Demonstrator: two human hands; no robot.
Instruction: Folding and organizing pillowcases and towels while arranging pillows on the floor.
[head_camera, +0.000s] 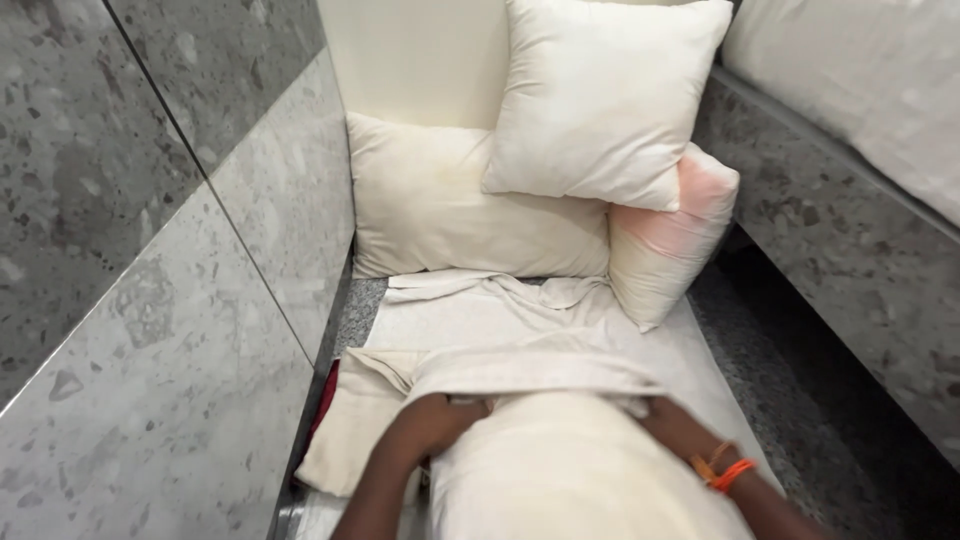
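Observation:
A cream pillow (575, 475) lies lengthwise right below me, its far end covered by a folded white cover (530, 368). My left hand (440, 422) clasps the pillow's left side, fingers tucked under the cover's edge. On the pillow's right side is my right hand (668, 418), its fingers likewise hidden under the cloth. An orange thread band (722, 468) circles my right wrist. Both hands grip the pillow where the cover begins.
Three more pillows stand at the back: a square white one (605, 100), a long cream one (450, 205), and one with a pink stain (665, 240). Crumpled white sheets (470, 310) cover the narrow surface. A grey stone wall (150, 300) stands left, a stone ledge (850, 240) right.

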